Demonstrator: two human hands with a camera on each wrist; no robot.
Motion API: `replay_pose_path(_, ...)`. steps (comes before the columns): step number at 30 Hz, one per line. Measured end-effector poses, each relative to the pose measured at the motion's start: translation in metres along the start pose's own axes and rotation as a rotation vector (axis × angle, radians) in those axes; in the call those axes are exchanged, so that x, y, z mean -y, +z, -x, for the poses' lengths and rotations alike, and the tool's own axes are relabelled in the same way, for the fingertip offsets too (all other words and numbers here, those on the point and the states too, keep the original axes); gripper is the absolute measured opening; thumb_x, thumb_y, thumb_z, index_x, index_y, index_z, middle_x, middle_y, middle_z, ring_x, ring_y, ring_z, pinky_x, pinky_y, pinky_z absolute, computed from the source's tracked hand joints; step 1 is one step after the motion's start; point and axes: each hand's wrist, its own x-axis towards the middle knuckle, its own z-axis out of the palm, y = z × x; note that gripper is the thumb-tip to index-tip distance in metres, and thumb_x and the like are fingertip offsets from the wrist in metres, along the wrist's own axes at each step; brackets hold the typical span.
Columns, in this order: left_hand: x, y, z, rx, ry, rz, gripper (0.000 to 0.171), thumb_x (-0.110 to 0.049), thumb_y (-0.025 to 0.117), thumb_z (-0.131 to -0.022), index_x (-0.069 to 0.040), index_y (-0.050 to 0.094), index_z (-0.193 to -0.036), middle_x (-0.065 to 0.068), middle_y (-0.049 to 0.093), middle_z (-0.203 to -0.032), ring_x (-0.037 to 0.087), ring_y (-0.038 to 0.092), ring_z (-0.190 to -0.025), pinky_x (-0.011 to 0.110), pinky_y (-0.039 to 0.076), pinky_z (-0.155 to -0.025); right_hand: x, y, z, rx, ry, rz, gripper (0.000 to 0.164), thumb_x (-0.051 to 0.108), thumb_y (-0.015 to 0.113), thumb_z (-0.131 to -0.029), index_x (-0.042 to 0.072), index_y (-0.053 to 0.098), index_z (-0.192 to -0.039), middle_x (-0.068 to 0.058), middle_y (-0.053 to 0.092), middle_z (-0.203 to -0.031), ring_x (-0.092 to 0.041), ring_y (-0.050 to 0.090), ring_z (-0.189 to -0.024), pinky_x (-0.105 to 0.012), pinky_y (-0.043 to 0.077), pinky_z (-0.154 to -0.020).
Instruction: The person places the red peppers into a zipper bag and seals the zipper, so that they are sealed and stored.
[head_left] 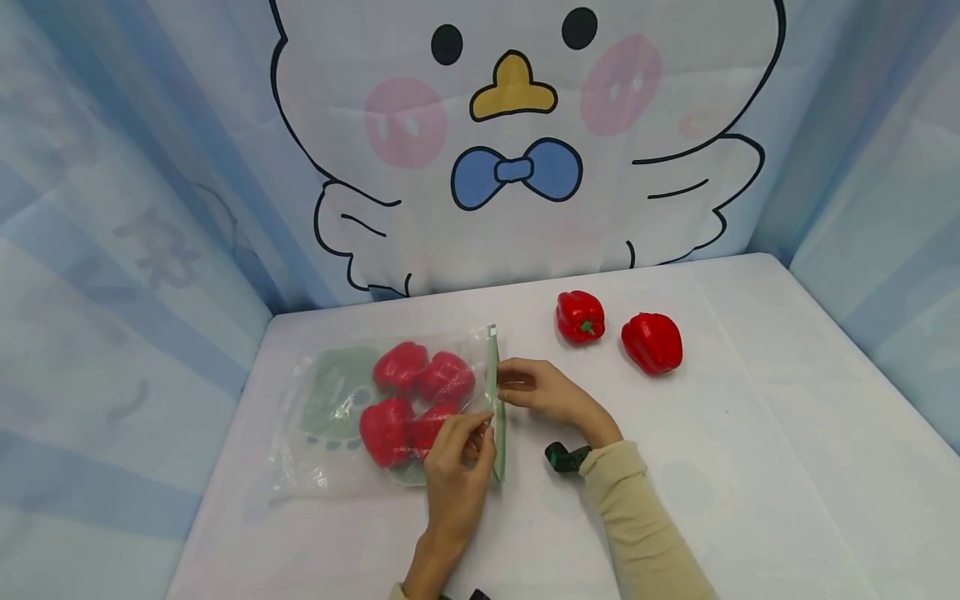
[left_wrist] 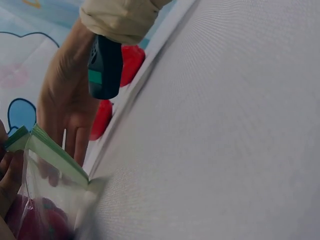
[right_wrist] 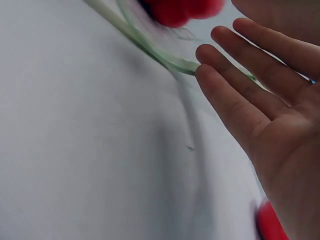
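Note:
A clear zip bag (head_left: pixel 330 462) with a green zip strip (head_left: pixel 492 358) lies on the table, its strip side facing right. Several red bell peppers (head_left: pixel 401 367) show through its plastic. At the near part of the strip, my left hand (head_left: pixel 459 475) pinches the bag's edge between thumb and fingers. My right hand (head_left: pixel 551 392) is at the farther part of the strip. In the right wrist view its fingers (right_wrist: pixel 235 110) are straight, with fingertips right at the green edge. The strip's two sides stand apart in the left wrist view, where peppers (left_wrist: pixel 42 220) show low in the bag.
Two loose red bell peppers, one (head_left: pixel 580 318) with its green stem showing and another (head_left: pixel 652 343) to its right, lie beyond my right hand on the white table (head_left: pixel 750 467). A curtain (head_left: pixel 517 242) with a cartoon bird hangs behind the table's far edge.

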Motion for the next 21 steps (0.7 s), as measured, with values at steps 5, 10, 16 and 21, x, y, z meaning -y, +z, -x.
replay_pose_path(5, 0.0, 0.0, 0.0, 0.006, -0.011, -0.007, 0.027, 0.005, 0.073, -0.09, -0.008, 0.075, -0.113, 0.01, 0.07, -0.095, 0.013, 0.063, -0.079, 0.009, 0.051, -0.066, 0.003, -0.015, 0.008, -0.102, 0.017, 0.029, 0.047, 0.016, 0.067, -0.101, 0.006, 0.057, -0.146, -0.016, 0.06, -0.148, -0.038, 0.057, -0.139, -0.051, 0.051, -0.113)
replay_pose_path(10, 0.0, 0.0, 0.001, 0.0, -0.015, -0.009, 0.03, 0.008, 0.073, -0.088, -0.008, 0.076, -0.113, 0.009, 0.07, -0.095, 0.013, 0.064, -0.078, 0.009, 0.052, -0.065, 0.001, -0.027, 0.013, -0.332, 0.003, 0.053, 0.05, 0.017, 0.069, -0.101, 0.009, 0.055, -0.148, -0.015, 0.061, -0.147, -0.034, 0.06, -0.136, -0.047, 0.051, -0.112)
replay_pose_path(16, 0.001, 0.0, 0.001, -0.002, -0.008, -0.001, 0.03, 0.009, 0.074, -0.087, -0.007, 0.075, -0.113, 0.009, 0.07, -0.095, 0.014, 0.064, -0.079, 0.009, 0.052, -0.064, 0.0, -0.032, 0.015, -0.644, -0.077, 0.054, 0.053, 0.014, 0.072, -0.099, 0.01, 0.055, -0.149, -0.012, 0.061, -0.148, -0.031, 0.06, -0.136, -0.041, 0.05, -0.112)
replay_pose_path(21, 0.0, 0.0, 0.0, -0.003, -0.011, 0.005, 0.03, 0.008, 0.074, -0.088, -0.008, 0.075, -0.113, 0.008, 0.07, -0.096, 0.014, 0.064, -0.079, 0.009, 0.053, -0.066, -0.002, -0.031, 0.015, -0.803, -0.149, 0.021, 0.053, 0.011, 0.072, -0.098, 0.009, 0.055, -0.148, -0.01, 0.059, -0.149, -0.026, 0.056, -0.139, -0.04, 0.048, -0.115)
